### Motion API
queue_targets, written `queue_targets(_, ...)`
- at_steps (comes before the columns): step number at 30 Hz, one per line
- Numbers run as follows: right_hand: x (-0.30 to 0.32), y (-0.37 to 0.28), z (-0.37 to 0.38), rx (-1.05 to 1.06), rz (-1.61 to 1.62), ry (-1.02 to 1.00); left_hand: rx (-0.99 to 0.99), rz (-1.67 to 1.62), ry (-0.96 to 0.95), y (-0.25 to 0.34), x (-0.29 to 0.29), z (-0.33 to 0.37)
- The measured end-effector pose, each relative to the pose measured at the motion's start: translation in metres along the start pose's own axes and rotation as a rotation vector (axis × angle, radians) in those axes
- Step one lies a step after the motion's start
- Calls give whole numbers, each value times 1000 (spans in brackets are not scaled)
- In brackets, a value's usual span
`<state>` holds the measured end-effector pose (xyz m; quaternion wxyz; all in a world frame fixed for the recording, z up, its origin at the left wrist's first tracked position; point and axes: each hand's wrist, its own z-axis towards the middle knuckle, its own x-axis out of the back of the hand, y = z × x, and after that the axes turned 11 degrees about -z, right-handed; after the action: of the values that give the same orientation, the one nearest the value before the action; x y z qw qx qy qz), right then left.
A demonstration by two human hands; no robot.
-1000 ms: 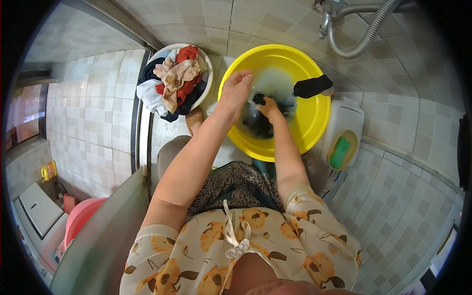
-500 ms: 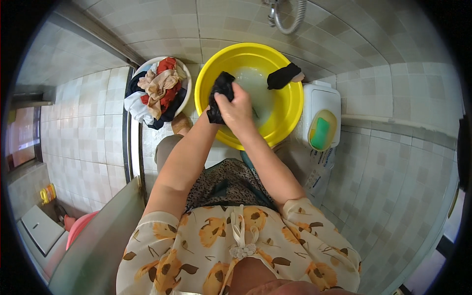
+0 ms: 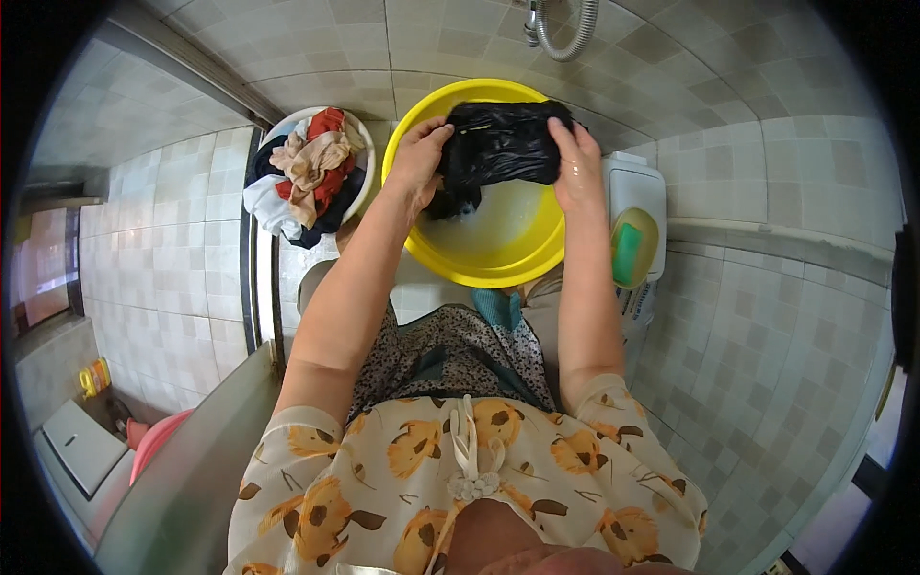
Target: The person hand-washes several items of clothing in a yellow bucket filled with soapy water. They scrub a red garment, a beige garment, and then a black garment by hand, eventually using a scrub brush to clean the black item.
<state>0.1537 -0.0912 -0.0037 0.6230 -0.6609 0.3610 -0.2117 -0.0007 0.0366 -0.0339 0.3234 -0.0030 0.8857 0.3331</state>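
Note:
Stretched between my two hands is a wet black garment (image 3: pixel 503 144), held over a large yellow basin (image 3: pixel 484 272). My left hand (image 3: pixel 420 163) pinches its left edge, and my right hand (image 3: pixel 577 163) grips the right edge with thumb and fingers. Cloudy, sudsy water (image 3: pixel 508 216) shows in the basin below. A dark bunched part hangs under the garment near my left wrist; I cannot tell whether it belongs to the same piece. The basin's far right side is partly hidden by the cloth.
Left of the basin, a white tub (image 3: pixel 366 182) holds a heap of mixed clothes (image 3: pixel 311 172). On the right, a green soap bar (image 3: pixel 627 251) lies in a dish (image 3: pixel 648 230) by a white container (image 3: pixel 637 182). A metal hose (image 3: pixel 567 43) hangs on the tiled wall.
My hands have moved apart and farther away, from squeezing the bunched black cloth together to spreading it wide. The black sock-like piece on the basin's right rim no longer shows there.

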Motion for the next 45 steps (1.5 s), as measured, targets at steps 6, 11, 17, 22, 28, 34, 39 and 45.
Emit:
queue_targets(6, -3, -7, 0, -227, 235, -28, 63, 30, -148, 11, 2, -8)
queue_targets(11, 16, -11, 8, -174, 252, -61, -22, 380, -312, 11, 8, -11)
queue_targets(17, 16, -29, 4, -123, 322, -141, -367, 981, -333, -13, 14, -3)
queue_targets(22, 30, -21, 7, -140, 122, -153, -428, 1119, -255, 9, -5, -9)
queue_targets(28, 43, -2, 20, -9, -241, 37, -190, 966, -364, 31, -10, -21)
queue_targets(34, 40, -2, 23, -159, 154, 288, -202, 1296, -488, 46, 12, -15)
queue_targets(39, 35, -2, 24, -215, 318, 292, -217, 1217, -353, 51, 18, -12)
queue_targets(45, 26, -9, 23, -276, 333, 362, -105, 653, -357, 55, 11, -19)
